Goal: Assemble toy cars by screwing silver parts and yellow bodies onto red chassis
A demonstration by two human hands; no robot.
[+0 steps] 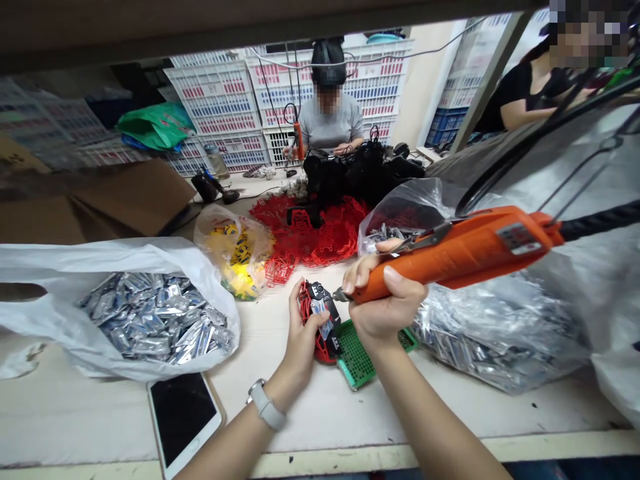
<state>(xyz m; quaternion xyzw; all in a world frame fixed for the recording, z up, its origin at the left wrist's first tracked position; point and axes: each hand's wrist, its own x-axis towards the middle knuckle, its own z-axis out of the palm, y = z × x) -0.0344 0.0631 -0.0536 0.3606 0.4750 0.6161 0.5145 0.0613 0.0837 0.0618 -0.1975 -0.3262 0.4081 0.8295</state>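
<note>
My left hand (301, 337) is closed around a small black and red assembly (320, 313), holding it upright above a green perforated tray (356, 357). My right hand (384, 297) grips an orange electric screwdriver (460, 252). Its tip points left and touches the top of the assembly. A black cable runs off the tool's rear to the right. A white watch sits on my left wrist.
A white bag of silver parts (150, 320) lies at left, a phone (183, 417) near the table's front edge. A yellow-parts bag (237, 250), a pile of red frames (310, 237) and clear bags of silver parts (500, 333) surround my hands. Two people sit beyond.
</note>
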